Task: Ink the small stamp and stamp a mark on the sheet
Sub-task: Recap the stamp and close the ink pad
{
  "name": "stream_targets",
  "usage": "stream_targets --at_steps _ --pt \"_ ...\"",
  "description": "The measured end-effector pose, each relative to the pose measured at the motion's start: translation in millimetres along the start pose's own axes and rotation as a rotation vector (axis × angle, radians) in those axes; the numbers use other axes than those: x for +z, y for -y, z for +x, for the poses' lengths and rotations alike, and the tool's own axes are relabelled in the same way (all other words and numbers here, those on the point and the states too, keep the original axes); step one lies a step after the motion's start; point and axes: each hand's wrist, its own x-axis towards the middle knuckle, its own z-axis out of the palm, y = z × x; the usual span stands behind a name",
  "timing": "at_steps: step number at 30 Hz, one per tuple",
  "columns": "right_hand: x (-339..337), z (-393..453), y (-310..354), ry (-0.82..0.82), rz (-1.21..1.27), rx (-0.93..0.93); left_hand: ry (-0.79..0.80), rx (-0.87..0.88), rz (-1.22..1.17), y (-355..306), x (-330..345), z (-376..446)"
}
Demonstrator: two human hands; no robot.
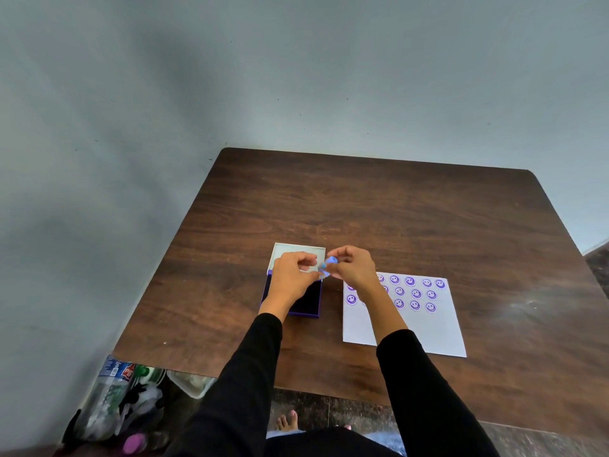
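A small pale blue stamp [325, 267] is held in the air between both hands above the table. My left hand [291, 278] pinches its lower end and my right hand [353, 268] pinches its upper end. Under my left hand lies the open purple ink pad [308, 301] with its white lid [296, 250] folded back. To the right lies the white sheet [425, 328], with several purple smiley marks in rows along its top part. My right forearm covers some marks.
The dark wooden table [379, 206] stands against a grey wall. Plastic bottles and a container [131, 394] crowd the floor beyond the table's left front corner. A bare foot [287, 420] shows below the front edge.
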Motion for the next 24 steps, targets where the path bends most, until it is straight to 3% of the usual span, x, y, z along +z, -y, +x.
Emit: stream_targets --at_steps 3,7,18,24 --pt "-2.3 0.3 -4.7 -0.029 -0.357 -0.104 -0.040 -0.017 0.035 9.2 -6.2 5.7" --pt "-4.9 2.5 -11.1 0.028 -0.529 -0.106 -0.136 -0.055 0.076 18.6 -12.7 9.8" --pt "-16.0 3.5 -1.1 0.163 -0.540 -0.056 -0.261 -0.162 0.067 24.6 -31.3 11.1" --pt "-1.8 14.7 16.6 0.005 -0.442 -0.053 -0.272 -0.244 0.007 23.6 -41.6 25.2"
